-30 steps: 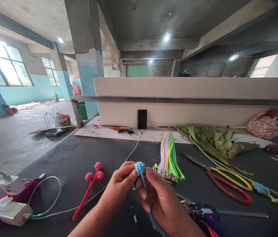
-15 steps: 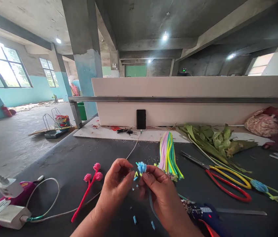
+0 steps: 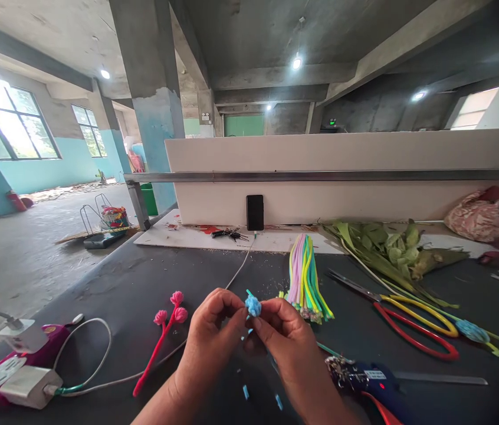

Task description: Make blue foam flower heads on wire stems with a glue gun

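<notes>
A small blue fuzzy flower (image 3: 253, 306) is held between the fingertips of both hands, with a short green tip sticking out at its top. My right hand (image 3: 282, 333) pinches it from the right. From the left, my left hand (image 3: 220, 321) has thumb and index finger closed at the flower's edge. Small blue cut pieces (image 3: 245, 392) lie on the dark table below. A bundle of lilac, yellow and green fuzzy stems (image 3: 307, 277) lies just behind my right hand. To the left rests a red stem with pink fuzzy balls (image 3: 161, 336).
Large scissors (image 3: 393, 313) with red and yellow handles lie at the right, near a blue glue gun (image 3: 364, 378). Green leaves (image 3: 391, 248), a propped phone (image 3: 255, 212), a power strip (image 3: 6, 378) and white cables surround the work area.
My left hand has come in to the flower; before, its fingertips were slightly apart from it. The flower has turned and sits a little lower. The view has shifted slightly.
</notes>
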Tool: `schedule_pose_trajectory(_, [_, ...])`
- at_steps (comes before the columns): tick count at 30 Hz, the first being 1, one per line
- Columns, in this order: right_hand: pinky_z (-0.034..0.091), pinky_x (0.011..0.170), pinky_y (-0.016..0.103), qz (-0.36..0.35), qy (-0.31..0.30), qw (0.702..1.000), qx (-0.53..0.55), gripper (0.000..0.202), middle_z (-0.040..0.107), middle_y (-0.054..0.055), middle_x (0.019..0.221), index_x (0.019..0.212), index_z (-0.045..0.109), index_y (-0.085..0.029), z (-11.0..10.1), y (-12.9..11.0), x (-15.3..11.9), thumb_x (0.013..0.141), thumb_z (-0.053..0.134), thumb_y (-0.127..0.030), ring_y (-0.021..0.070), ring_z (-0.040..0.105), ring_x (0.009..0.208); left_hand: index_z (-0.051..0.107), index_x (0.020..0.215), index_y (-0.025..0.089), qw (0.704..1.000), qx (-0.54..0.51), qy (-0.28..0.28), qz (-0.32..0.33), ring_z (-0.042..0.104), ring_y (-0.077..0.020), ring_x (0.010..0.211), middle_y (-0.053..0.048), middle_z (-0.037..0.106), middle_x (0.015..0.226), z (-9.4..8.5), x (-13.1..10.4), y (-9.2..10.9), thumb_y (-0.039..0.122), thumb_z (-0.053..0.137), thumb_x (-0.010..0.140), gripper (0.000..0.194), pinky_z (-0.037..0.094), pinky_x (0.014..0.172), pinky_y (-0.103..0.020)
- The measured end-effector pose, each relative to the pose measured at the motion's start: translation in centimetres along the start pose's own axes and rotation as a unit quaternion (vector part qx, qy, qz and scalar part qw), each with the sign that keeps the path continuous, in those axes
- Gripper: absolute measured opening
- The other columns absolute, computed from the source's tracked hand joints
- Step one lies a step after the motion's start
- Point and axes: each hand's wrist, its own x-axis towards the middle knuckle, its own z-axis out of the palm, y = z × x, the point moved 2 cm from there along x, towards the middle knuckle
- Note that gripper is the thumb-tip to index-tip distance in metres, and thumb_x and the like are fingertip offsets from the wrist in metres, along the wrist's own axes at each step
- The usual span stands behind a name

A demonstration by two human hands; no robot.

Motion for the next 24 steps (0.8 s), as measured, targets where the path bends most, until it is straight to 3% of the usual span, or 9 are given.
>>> schedule_pose_trajectory(12, [0.049, 0.048, 0.024, 0.013, 0.023, 1.000, -0.013, 0.023, 0.066, -0.001, 0.059, 0.072, 0.062, -0.018, -0.53, 0.18, -0.03, 0.065, 0.077, -0.033, 0.0113, 0.059, 0.047, 0.055, 0.062, 0.017, 0.999, 0.048, -0.002, -0.019, 0.049, -0.0100, 0.061, 0.001, 0.055, 0.064, 0.30, 0.21, -0.38, 0.012, 0.056, 0.072, 0.012, 0.040, 0.058, -0.022])
schedule_pose_trajectory(15, [0.049, 0.047, 0.024, 0.027, 0.019, 0.999, 0.013, 0.023, 0.067, -0.001, 0.064, 0.073, 0.062, -0.019, -0.45, 0.09, 0.01, 0.063, 0.078, -0.032, 0.0113, 0.058, 0.048, 0.052, 0.061, 0.016, 0.997, -0.017, 0.007, -0.075, 0.047, -0.0091, 0.057, 0.002, 0.055, 0.061, 0.46, 0.12, -0.41, 0.014, 0.059, 0.071, 0.012, 0.038, 0.055, -0.021])
schedule_pose_trajectory(18, [0.048, 0.046, 0.024, 0.066, 0.025, 0.996, 0.048, 0.023, 0.066, -0.001, 0.064, 0.074, 0.063, -0.020, -0.31, -0.16, 0.08, 0.061, 0.080, -0.029, 0.0111, 0.056, 0.049, 0.051, 0.071, 0.017, 0.977, -0.162, -0.021, -0.140, 0.049, -0.0087, 0.057, 0.002, 0.057, 0.062, 0.76, 0.00, -0.41, 0.019, 0.064, 0.071, 0.013, 0.039, 0.056, -0.021])
schedule_pose_trajectory(21, [0.047, 0.044, 0.023, 0.096, 0.029, 0.993, 0.058, 0.023, 0.064, -0.002, 0.062, 0.074, 0.064, -0.020, -0.21, -0.40, 0.15, 0.060, 0.081, -0.028, 0.0106, 0.054, 0.050, 0.053, 0.084, 0.017, 0.956, -0.255, -0.019, -0.146, 0.053, -0.0087, 0.060, 0.002, 0.055, 0.067, 0.75, 0.07, -0.43, 0.025, 0.069, 0.070, 0.022, 0.041, 0.058, -0.021])
schedule_pose_trajectory(24, [0.045, 0.043, 0.022, 0.097, 0.020, 0.994, 0.044, 0.022, 0.064, -0.002, 0.061, 0.074, 0.065, -0.020, -0.19, -0.23, 0.24, 0.061, 0.080, -0.029, 0.0109, 0.053, 0.050, 0.057, 0.092, 0.016, 0.946, -0.283, -0.034, -0.153, 0.054, -0.0091, 0.058, 0.002, 0.055, 0.070, 0.68, 0.17, -0.56, 0.034, 0.073, 0.066, 0.035, 0.043, 0.056, -0.022])
